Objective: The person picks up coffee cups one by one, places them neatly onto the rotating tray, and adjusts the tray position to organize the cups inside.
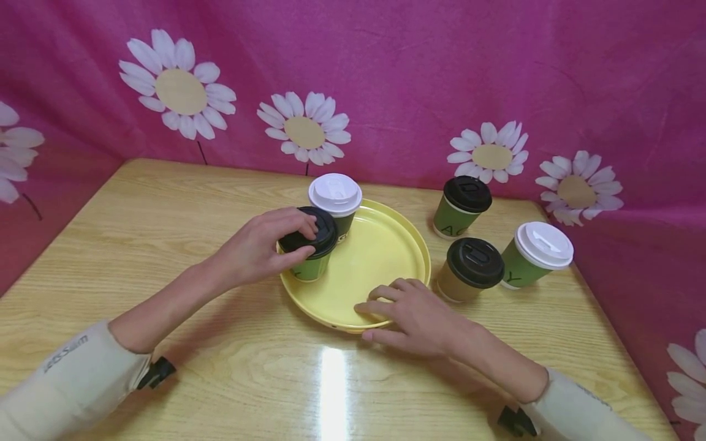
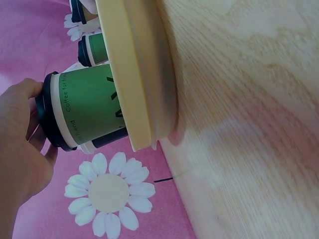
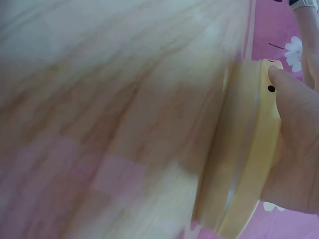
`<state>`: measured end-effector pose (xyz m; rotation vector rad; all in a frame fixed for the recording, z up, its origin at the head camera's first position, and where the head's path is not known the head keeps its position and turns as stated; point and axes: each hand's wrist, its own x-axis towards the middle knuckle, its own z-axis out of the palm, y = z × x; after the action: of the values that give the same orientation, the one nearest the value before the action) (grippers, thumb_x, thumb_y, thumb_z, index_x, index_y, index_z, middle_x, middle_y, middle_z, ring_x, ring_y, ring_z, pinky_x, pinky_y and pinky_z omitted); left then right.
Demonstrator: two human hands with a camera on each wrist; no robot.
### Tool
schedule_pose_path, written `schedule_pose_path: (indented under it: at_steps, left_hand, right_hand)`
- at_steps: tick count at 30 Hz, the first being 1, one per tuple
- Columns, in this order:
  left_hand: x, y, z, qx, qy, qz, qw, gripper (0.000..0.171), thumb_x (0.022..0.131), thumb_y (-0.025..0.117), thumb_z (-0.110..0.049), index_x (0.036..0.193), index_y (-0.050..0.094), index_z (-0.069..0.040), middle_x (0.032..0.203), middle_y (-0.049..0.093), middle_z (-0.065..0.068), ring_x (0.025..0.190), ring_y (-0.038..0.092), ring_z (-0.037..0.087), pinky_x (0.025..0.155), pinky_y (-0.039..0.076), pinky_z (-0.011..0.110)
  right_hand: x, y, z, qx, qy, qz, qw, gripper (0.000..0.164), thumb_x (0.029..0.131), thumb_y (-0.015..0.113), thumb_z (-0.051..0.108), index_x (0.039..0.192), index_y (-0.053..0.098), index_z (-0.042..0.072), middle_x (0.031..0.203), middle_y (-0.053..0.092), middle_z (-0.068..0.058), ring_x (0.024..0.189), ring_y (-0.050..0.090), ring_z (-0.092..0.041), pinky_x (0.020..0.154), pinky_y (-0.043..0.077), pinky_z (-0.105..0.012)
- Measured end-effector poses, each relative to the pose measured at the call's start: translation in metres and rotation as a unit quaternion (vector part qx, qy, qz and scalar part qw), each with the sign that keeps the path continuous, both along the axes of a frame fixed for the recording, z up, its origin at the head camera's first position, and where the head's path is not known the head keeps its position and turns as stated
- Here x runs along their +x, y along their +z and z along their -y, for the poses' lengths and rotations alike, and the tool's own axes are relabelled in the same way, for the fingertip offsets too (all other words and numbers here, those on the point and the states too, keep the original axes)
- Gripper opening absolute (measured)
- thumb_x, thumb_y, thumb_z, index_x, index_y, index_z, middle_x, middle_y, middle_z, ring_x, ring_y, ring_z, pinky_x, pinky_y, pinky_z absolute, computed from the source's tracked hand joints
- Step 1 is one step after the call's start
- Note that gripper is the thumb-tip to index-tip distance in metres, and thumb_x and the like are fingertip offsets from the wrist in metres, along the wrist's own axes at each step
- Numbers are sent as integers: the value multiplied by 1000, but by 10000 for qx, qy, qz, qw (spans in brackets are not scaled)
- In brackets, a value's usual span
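On the left side of a round yellow tray (image 1: 380,263) stands a green paper cup (image 2: 89,102) with a black lid. My left hand (image 1: 267,245) grips that cup by its lid, thumb on the near side and fingers over the top. Just behind it, also on the tray, is a dark cup with a white lid (image 1: 335,193), partly hidden by the gripped cup. At the tray's near right rim my right hand (image 1: 416,315) holds the edge, with fingers over the inside and the thumb against the outer side (image 3: 273,94).
Right of the tray, on the wooden table (image 1: 220,361), stand a green cup with a black lid (image 1: 458,217), a brown cup with a black lid (image 1: 463,283) and a green cup with a white lid (image 1: 521,269). A pink flowered cloth (image 1: 386,79) hangs behind.
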<state>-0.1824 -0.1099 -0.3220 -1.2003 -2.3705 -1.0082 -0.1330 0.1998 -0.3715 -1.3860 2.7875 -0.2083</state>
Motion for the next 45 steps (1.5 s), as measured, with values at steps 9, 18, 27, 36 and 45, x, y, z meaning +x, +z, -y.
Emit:
schedule_pose_path:
  at_steps: [9, 18, 27, 36, 45]
  left_hand:
    - [-1, 3, 1, -155, -89, -82, 9998, 19, 82, 80, -6, 96, 67, -6, 107, 68, 9, 111, 62, 26, 97, 48, 44]
    - [1, 10, 1, -462, -81, 79, 9989, 23, 84, 79, -10, 102, 64, -9, 104, 65, 5, 101, 59, 22, 91, 50, 41]
    - [4, 13, -1, -525, -96, 95, 9985, 29, 86, 77, -10, 111, 63, -7, 112, 64, 8, 109, 58, 23, 96, 48, 43]
    - [13, 15, -4, -107, -254, -672, 9974, 38, 82, 80, -9, 115, 64, -5, 122, 61, 10, 121, 54, 27, 103, 44, 43]
    - [36, 22, -20, -12, -924, -1368, 9863, 36, 82, 77, -14, 116, 66, -4, 120, 64, 8, 117, 58, 23, 100, 47, 38]
  right_hand:
    - [0, -3, -1, -3, 56, -262, 9996, 49, 99, 45, 61, 132, 62, 30, 123, 62, 5, 109, 55, -24, 95, 41, -50]
    - [0, -5, 0, 80, 46, -334, 9994, 49, 99, 44, 61, 132, 62, 30, 124, 62, 5, 110, 55, -25, 97, 38, -51]
    - [1, -5, 1, 162, 13, -379, 9992, 49, 99, 43, 62, 132, 62, 30, 124, 62, 4, 110, 54, -25, 98, 37, -51]
    - [2, -5, 3, 191, -34, -420, 9989, 49, 99, 43, 62, 132, 62, 31, 124, 62, 5, 109, 56, -25, 99, 36, -51]
    - [2, -6, 3, 158, -67, -415, 9990, 50, 99, 42, 63, 131, 62, 31, 123, 62, 4, 109, 56, -25, 100, 35, -52]
